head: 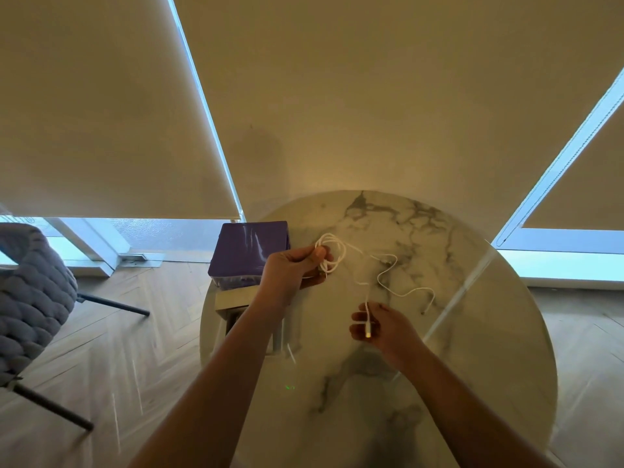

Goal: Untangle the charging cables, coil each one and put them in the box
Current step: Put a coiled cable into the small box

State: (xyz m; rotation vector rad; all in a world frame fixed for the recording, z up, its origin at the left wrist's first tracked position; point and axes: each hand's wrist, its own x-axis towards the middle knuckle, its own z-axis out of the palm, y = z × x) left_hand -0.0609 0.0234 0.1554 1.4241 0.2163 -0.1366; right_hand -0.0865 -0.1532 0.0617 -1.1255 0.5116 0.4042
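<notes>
Left hand (290,268) gripping a loose coil of white cable (332,253) above the round marble worktop (472,332), right hand (381,327) pinching the plug end (368,327) of that cable, a second white cable (405,288) lying on the worktop, purple box (248,249) at the worktop's left edge

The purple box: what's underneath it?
The purple box sits on a grey, box-like thing at the marble table edge. The left hand and forearm cover its right part, so its contents stay unseen.
</notes>
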